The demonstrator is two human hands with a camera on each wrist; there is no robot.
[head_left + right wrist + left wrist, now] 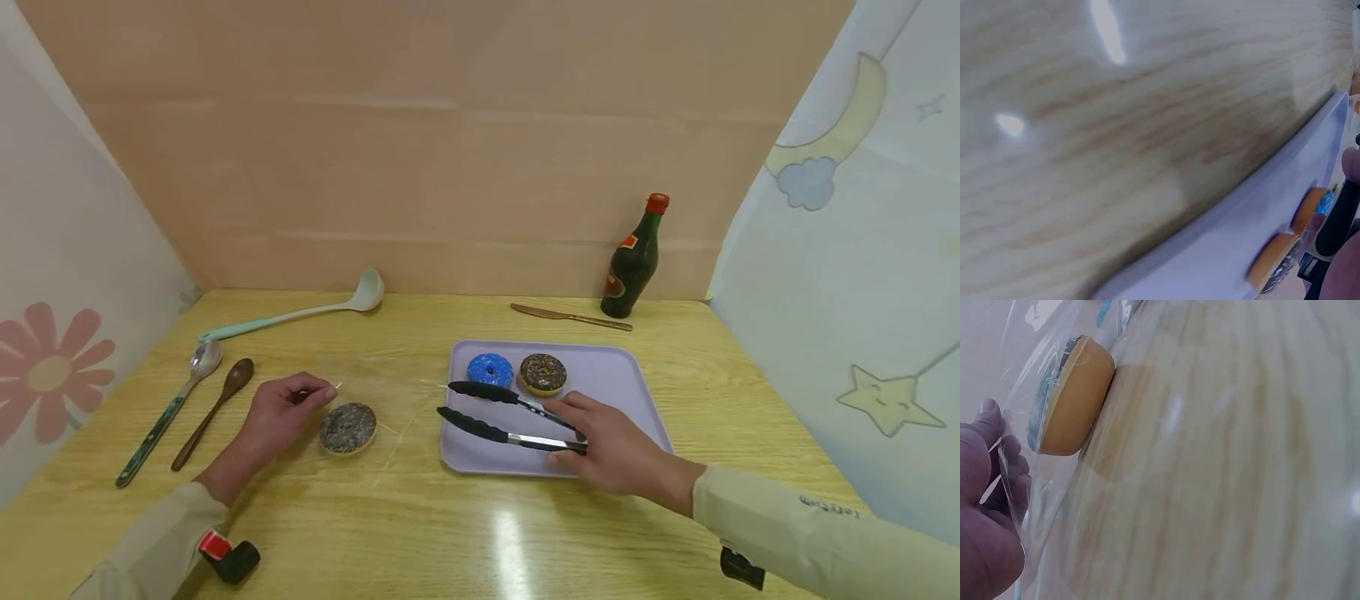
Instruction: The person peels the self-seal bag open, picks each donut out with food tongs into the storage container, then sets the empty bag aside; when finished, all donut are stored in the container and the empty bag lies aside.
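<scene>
My left hand [283, 414] pinches the edge of a clear plastic bag [1047, 494] lying on the table. A chocolate doughnut [348, 429] is inside the bag, close to my fingertips; its tan side faces the left wrist view. My right hand [611, 446] grips a pair of tongs [480, 389] with black tips, their arms spread apart and pointing left over a lavender tray [618, 379]. Nothing sits between the tips. Behind them on the tray, a blue doughnut [491, 368] and a chocolate-topped doughnut [543, 374] lie side by side.
At the left lie a metal spoon [162, 427] with a patterned handle and a wooden spoon [217, 414]. A ladle [322, 309] lies at the back left. Behind the tray are a table knife [570, 317] and an upright dark bottle [632, 268] with a red cap.
</scene>
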